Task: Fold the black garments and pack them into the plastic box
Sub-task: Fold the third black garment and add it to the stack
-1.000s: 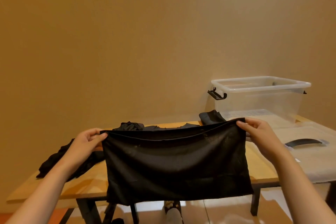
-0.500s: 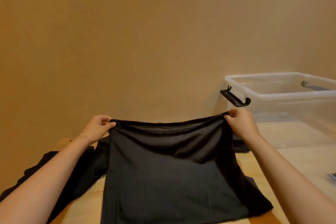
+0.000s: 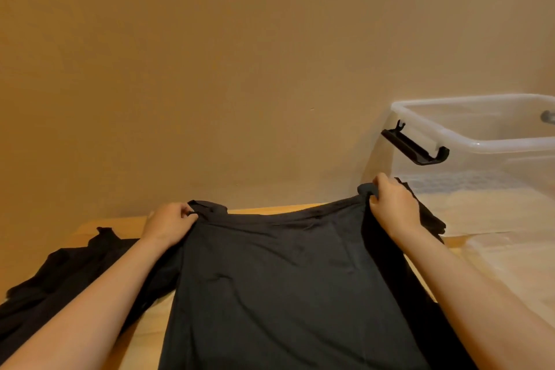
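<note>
In the head view, a broad black fabric garment [image 3: 288, 285] is seen spread across a light wooden table [image 3: 150, 327], its far edge stretched between two bare hands. The left hand [image 3: 169, 224] is closed around the far left corner of the cloth, the fingers curled over a bunched fold. The right hand [image 3: 393, 204] is likewise clenched on the far right corner, which is raised slightly higher than the left. Both grips are tight, with only fabric gathered inside them. The cloth between the hands dips a little at its middle, and from there it runs flat toward the viewer, out of the lower edge of the picture.

A second heap of crumpled black clothing [image 3: 60, 279] lies on the table to the left, partly covered by the left forearm. Another dark piece of cloth [image 3: 432, 219] shows just behind and beside the right hand — how it lies cannot be told.

A clear plastic storage box [image 3: 480, 144] stands at the far right of the table, near the right hand, open at the top, with a black latch handle [image 3: 416, 149] hanging outward from its left end. No black cloth is visible inside it. A plain tan wall [image 3: 210, 69] fills the background.
</note>
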Demonstrator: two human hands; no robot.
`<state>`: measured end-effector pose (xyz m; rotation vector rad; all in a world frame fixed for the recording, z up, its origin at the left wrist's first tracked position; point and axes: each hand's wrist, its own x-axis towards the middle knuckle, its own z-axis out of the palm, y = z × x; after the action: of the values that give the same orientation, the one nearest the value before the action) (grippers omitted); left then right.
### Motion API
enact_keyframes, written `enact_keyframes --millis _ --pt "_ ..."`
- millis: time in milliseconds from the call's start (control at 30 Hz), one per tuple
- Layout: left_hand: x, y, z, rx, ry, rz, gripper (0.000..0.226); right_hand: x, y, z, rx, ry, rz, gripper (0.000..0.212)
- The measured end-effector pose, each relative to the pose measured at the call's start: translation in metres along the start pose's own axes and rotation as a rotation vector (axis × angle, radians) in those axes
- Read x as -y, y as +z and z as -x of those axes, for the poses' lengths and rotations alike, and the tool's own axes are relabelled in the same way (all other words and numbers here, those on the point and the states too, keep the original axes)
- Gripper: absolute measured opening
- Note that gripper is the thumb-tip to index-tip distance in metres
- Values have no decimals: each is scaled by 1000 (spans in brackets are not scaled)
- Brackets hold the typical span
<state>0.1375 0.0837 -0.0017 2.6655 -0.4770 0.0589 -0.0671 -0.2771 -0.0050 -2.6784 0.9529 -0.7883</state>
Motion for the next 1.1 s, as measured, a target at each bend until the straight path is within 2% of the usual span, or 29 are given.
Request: enact_keyframes --millis 100,167,333,467,633,767,867,933,967,1033,1100 --pt "-6 1 9 -61 106 -191 33 6 -1 10 10 -56 28 22" --pt "-15 1 26 -119 205 -279 33 11 -5 24 32 -146 9 23" --pt "-39 -1 103 -151 473 -130 33 31 -27 86 249 -353 -115 26" --pt "-37 4 184 -100 592 -29 37 32 -60 151 390 -465 -201 34" --pt "-24 19 250 150 564 53 42 19 -79 203 569 -505 -132 54" --pt "-24 21 267 198 523 10 38 12 -72 226 686 -504 -20 96" --pt "-25 19 279 183 517 -82 46 6 -73 239 645 -509 16 95" --pt "-23 18 287 123 516 -195 58 1 -78 244 586 -476 1 93" --pt "-22 18 290 93 509 -224 72 -2 -80 246 553 -455 0 94" --pt "-18 19 298 75 450 -228 99 -11 -82 250 513 -421 28 98" --pt "-13 23 303 95 379 -207 115 -17 -82 253 528 -385 67 101"
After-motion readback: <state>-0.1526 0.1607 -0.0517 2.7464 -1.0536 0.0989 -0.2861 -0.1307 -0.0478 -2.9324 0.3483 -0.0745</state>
